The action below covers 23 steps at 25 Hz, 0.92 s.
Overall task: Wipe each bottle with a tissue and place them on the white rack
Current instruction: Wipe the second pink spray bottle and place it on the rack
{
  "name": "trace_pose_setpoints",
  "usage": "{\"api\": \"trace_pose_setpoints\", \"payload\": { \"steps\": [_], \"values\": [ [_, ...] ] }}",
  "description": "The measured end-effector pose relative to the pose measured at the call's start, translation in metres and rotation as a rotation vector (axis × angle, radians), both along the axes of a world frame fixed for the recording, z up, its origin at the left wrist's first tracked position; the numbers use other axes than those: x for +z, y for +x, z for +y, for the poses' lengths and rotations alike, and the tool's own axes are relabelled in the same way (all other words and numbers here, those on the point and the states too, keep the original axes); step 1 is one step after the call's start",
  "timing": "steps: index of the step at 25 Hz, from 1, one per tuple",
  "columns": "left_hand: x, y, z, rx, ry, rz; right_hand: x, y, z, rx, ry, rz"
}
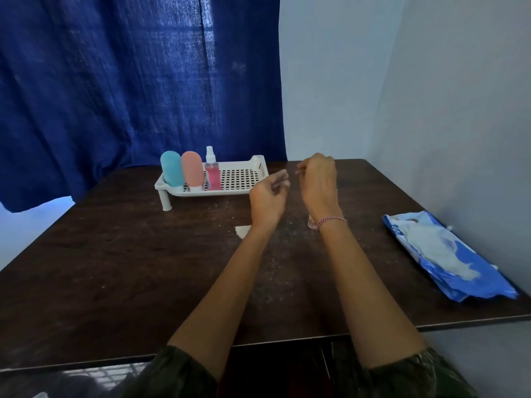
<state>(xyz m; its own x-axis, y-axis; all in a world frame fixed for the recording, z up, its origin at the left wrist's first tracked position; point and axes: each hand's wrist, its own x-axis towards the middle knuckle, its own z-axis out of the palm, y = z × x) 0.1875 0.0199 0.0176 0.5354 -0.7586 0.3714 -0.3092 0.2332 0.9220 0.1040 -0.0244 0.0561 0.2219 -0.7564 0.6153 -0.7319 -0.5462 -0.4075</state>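
Note:
A white perforated rack (244, 175) stands on short legs at the back of the table. At its left end stand a blue bottle (171, 168), a pink bottle (192, 170) and a clear spray bottle (212, 175) with pink liquid. Both hands hover above the table, right of the rack. My left hand (268, 196) has loosely spread fingers and holds nothing. My right hand (319, 182) shows its back, fingers loosely curled, nothing visible in it. A small clear bottle (311, 224) stands on the table, mostly hidden behind my right wrist. A white tissue (242, 230) lies flat beside my left forearm.
A blue and white tissue pack (448, 257) lies near the right edge of the dark wooden table (129, 254). A blue curtain (129, 81) hangs behind the rack. A pale wall (459, 110) runs close along the right side.

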Motion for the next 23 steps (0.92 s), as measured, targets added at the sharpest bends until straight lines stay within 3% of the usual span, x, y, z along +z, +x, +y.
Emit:
{"api": "trace_pose_setpoints", "payload": {
  "steps": [2, 6, 9, 12, 16, 23],
  "values": [
    [-0.001, -0.012, -0.006, -0.054, 0.060, -0.027, -0.001, -0.018, -0.001, -0.055, -0.039, 0.107],
    [-0.004, -0.027, -0.018, -0.121, 0.174, -0.104, -0.006, -0.032, -0.005, -0.038, 0.077, 0.104],
    [-0.009, -0.033, -0.022, -0.137, 0.215, -0.151, -0.010, -0.037, -0.009, 0.005, 0.243, 0.059],
    [-0.014, -0.032, -0.023, -0.138, 0.228, -0.178, -0.014, -0.036, -0.007, -0.026, 0.199, -0.011],
    [-0.016, -0.022, -0.018, -0.094, 0.216, -0.211, -0.016, -0.027, -0.009, 0.020, 0.298, -0.122],
    [-0.008, 0.031, 0.004, 0.001, 0.109, -0.182, -0.019, 0.025, 0.004, 0.213, 0.151, -0.278]
  ]
}}
